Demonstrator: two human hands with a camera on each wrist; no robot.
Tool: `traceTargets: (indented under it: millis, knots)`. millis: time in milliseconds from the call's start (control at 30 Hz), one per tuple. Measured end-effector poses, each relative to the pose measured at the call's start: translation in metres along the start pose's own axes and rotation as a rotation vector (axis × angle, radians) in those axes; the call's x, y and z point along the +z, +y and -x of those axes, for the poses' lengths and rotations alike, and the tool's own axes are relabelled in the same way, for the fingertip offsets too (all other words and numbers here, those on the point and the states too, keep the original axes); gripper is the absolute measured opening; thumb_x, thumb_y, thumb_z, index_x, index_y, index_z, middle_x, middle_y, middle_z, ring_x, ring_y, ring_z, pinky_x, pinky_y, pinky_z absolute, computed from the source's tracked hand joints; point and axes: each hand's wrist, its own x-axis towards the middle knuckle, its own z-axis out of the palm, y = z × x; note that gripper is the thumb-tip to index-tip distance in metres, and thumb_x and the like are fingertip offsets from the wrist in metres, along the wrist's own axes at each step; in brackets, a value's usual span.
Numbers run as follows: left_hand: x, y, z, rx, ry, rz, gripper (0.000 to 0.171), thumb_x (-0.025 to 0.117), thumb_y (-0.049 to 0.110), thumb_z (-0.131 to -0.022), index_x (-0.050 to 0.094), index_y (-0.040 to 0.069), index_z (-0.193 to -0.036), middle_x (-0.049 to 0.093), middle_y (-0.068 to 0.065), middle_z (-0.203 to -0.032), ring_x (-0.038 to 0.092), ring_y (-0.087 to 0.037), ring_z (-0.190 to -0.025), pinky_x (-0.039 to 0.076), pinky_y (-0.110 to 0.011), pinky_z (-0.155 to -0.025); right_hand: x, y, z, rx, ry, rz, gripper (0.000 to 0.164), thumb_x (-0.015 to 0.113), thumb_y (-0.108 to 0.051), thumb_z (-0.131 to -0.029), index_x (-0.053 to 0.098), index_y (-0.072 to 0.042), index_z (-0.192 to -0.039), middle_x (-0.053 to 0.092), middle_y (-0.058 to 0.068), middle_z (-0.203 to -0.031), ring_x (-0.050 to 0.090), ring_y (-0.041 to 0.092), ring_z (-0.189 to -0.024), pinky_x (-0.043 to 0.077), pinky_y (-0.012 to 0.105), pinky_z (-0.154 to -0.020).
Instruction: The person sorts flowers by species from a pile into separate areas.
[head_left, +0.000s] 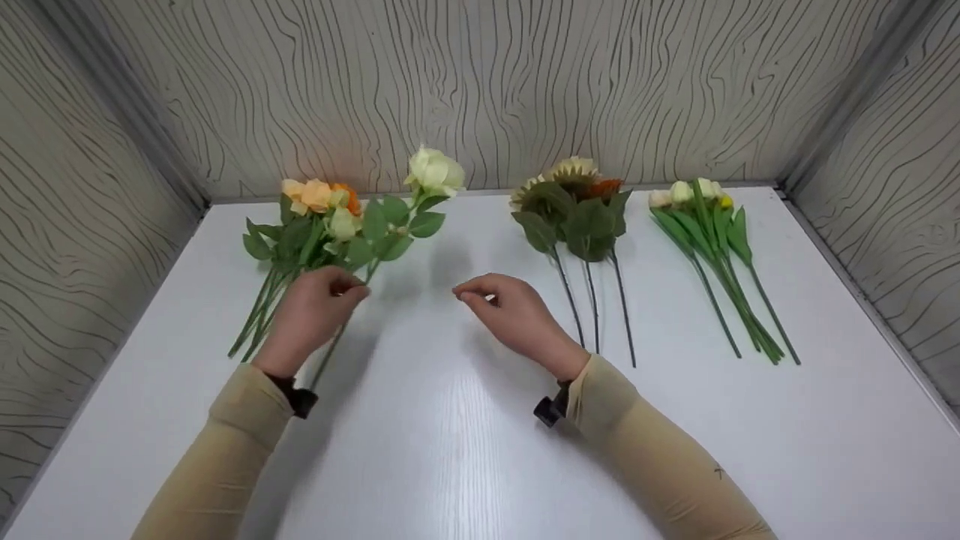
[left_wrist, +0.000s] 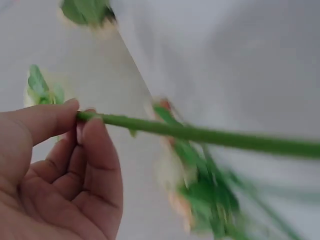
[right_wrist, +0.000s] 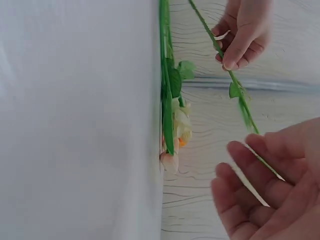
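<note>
My left hand (head_left: 309, 311) pinches the green stem of a white rose (head_left: 436, 172) between thumb and fingertips, with the bloom raised above the tabletop. The left wrist view shows the grip on the stem (left_wrist: 200, 134) close up. To its right, my right hand (head_left: 514, 315) hovers over the table with loosely bent fingers and nothing in them. In the right wrist view its fingers (right_wrist: 227, 195) stand apart from the stem that passes behind. Beside the left hand lies a bunch of peach, orange and pale roses (head_left: 309, 196), partly covered by the held rose's leaves.
Sunflower-like flowers (head_left: 574, 191) on dark stems lie at the back, right of centre. Farther right is a bunch of pale tulips (head_left: 694, 195) with long green stems. Wood-patterned panels (head_left: 480, 82) wall the white table (head_left: 420, 465) at the back and sides.
</note>
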Motion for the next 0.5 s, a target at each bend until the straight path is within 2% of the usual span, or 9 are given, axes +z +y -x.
traceTargets:
  millis: [133, 233, 367, 500]
  knots:
    - [0.038, 0.032, -0.002, 0.016, -0.074, 0.216, 0.019, 0.07, 0.026, -0.099, 0.071, 0.01, -0.108, 0.069, -0.013, -0.096, 0.065, -0.024, -0.08, 0.057, -0.039, -0.07, -0.014, 0.006, -0.004, 0.041, 0.075, -0.213, 0.023, 0.063, -0.029, -0.104, 0.075, -0.019, -0.12, 0.073, -0.005, -0.114, 0.065, 0.02, -0.11, 0.053, 0.043, -0.093]
    - [0.064, 0.053, -0.003, 0.04, -0.117, 0.32, 0.017, 0.072, 0.024, -0.098, 0.072, 0.01, -0.106, 0.07, -0.014, -0.096, 0.067, -0.025, -0.08, 0.059, -0.038, -0.071, -0.022, 0.009, -0.006, 0.067, 0.119, -0.334, 0.027, 0.065, -0.036, -0.102, 0.076, -0.018, -0.119, 0.073, 0.002, -0.111, 0.063, 0.028, -0.108, 0.051, 0.049, -0.091]
    - [0.088, 0.07, -0.003, 0.094, -0.175, 0.388, 0.015, 0.073, 0.022, -0.097, 0.072, 0.009, -0.105, 0.07, -0.015, -0.096, 0.067, -0.025, -0.079, 0.059, -0.035, -0.07, -0.03, 0.011, -0.007, 0.11, 0.189, -0.41, 0.03, 0.07, -0.041, -0.098, 0.076, -0.014, -0.109, 0.07, 0.014, -0.105, 0.06, 0.033, -0.1, 0.048, 0.042, -0.079]
    - [0.1, 0.076, -0.004, 0.113, -0.218, 0.433, 0.015, 0.073, 0.019, -0.097, 0.072, 0.008, -0.106, 0.07, -0.012, -0.095, 0.067, -0.023, -0.08, 0.06, -0.034, -0.071, -0.035, 0.013, -0.009, 0.142, 0.239, -0.441, 0.027, 0.073, -0.036, -0.097, 0.076, -0.009, -0.102, 0.07, 0.017, -0.098, 0.06, 0.031, -0.094, 0.047, 0.033, -0.072]
